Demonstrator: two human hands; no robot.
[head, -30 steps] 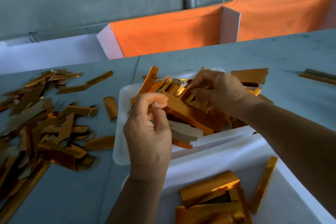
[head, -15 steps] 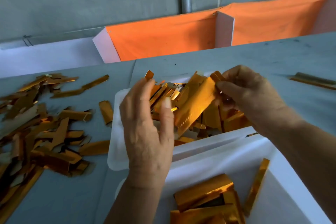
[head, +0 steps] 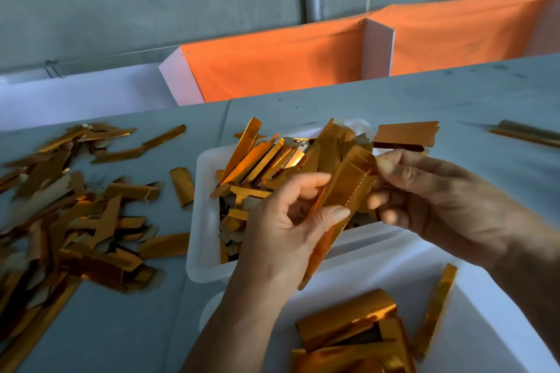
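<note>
Gripping one gold foil strip (head: 348, 182), near end pinched in the left hand (head: 281, 230), far end in the right hand (head: 439, 200), just over the white tray (head: 197, 236).

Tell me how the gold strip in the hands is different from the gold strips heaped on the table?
The shiny gold card strip is held up by the left hand and right hand; the heap of gold card strips lies loose on the grey table. The held strip is one piece; the heap is many, crisscrossed. Both are glossy gold card.
</note>
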